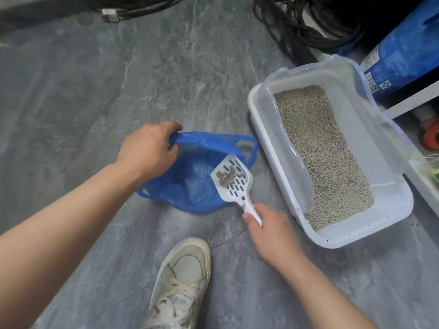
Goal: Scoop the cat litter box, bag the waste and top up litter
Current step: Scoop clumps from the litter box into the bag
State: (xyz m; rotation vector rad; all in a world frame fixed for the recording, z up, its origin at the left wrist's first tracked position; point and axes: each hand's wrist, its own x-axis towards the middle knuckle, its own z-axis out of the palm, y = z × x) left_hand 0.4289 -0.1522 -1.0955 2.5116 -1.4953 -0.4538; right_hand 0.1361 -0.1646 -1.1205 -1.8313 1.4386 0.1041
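Gripping the near handle of the blue plastic bag point(190, 186) with the left hand point(149, 148), fingers curled round the loop and lifting that edge so the mouth gapes upward; clamped round the white handle of the slotted scoop point(234, 180) with the right hand point(270, 230), thumb laid along the top; holding the scoop head tilted over the open bag, with a small heap of grey-brown clumps point(226, 176) lying on the slots; resting on the grey marbled floor point(95, 91), the bag with its far handle slack beside the litter box point(389, 210); sitting just to the right of the bag, the pale box with a raised translucent rim, holding a bed of beige litter granules point(323, 150) along its length; leaning behind the box's far corner, a blue litter sack point(401, 53) with a barcode label; lying in tangles at the top of the view, black cables point(308, 22); planted on the floor below the two forearms, a worn white sneaker point(183, 281)
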